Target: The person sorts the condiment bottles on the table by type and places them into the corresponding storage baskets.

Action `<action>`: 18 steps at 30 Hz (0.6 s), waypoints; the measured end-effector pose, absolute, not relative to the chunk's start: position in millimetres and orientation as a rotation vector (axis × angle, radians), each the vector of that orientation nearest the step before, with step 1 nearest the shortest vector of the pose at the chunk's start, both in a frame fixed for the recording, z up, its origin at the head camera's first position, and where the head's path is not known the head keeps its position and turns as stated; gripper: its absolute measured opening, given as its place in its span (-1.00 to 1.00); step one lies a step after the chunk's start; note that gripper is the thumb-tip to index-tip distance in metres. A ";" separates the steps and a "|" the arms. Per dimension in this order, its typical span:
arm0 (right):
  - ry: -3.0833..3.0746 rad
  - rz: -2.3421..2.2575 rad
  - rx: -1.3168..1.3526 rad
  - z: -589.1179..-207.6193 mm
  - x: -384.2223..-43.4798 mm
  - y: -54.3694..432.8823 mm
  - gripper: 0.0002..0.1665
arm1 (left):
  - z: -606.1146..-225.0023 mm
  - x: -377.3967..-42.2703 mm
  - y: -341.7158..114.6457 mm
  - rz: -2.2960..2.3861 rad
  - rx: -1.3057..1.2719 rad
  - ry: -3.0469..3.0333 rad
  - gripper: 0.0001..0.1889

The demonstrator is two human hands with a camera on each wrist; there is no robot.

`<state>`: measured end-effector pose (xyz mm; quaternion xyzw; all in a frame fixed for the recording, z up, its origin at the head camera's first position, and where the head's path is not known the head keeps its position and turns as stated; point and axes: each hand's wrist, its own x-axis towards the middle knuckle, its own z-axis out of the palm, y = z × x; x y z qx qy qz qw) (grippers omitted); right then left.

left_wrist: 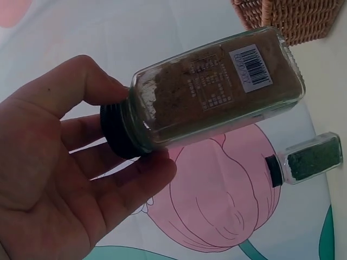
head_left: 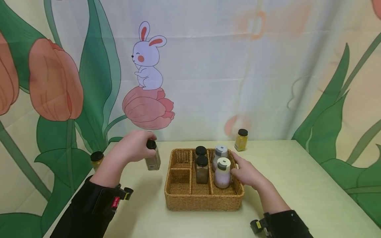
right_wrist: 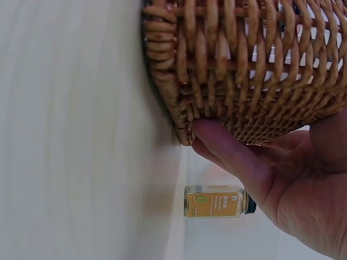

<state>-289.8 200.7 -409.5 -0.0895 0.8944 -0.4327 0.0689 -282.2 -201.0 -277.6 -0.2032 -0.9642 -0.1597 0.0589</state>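
My left hand [head_left: 134, 147] pinches a glass spice jar [head_left: 153, 161] by its black lid, left of the wicker basket [head_left: 203, 205]. Brown powder fills the jar, and a barcode label shows in the left wrist view. My right hand [head_left: 248, 170] holds the basket's right side, with fingers [right_wrist: 233, 151] against the woven outer wall. Two black-lidded jars [head_left: 202, 170] stand in the basket's middle compartment. Two white shaker bottles [head_left: 222, 175] with grey-and-white caps stand in the right one. The left side is divided into two smaller compartments.
A yellow turmeric jar [head_left: 241, 140] stands behind the basket to the right. At the table's left edge is another black-lidded jar [head_left: 96, 158], partly behind the left forearm. A green-herb jar [left_wrist: 314, 157] appears in the left wrist view. A printed curtain [head_left: 202, 82] hangs behind the table.
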 end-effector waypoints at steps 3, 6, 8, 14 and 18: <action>2.691 -1.306 -0.262 -408.9 -288.8 199.9 0.00 | -274.6 -283.4 -197.9 -0.473 -0.649 -2.926 -0.58; 2.691 -1.301 -0.258 -409.0 -288.5 200.0 0.00 | -270.7 -283.6 -194.8 -0.453 -0.698 -2.924 -0.63; 2.694 -1.297 -0.254 -409.0 -288.4 200.1 0.00 | -268.3 -283.4 -192.4 -0.428 -0.738 -2.924 -0.70; 2.704 -1.291 -0.264 -408.5 -288.4 200.4 0.00 | -261.9 -282.0 -183.9 -0.391 -0.827 -2.946 -0.76; 2.700 -1.296 -0.271 -408.2 -289.2 200.2 0.01 | -258.4 -280.9 -178.0 -0.390 -0.833 -2.956 -0.73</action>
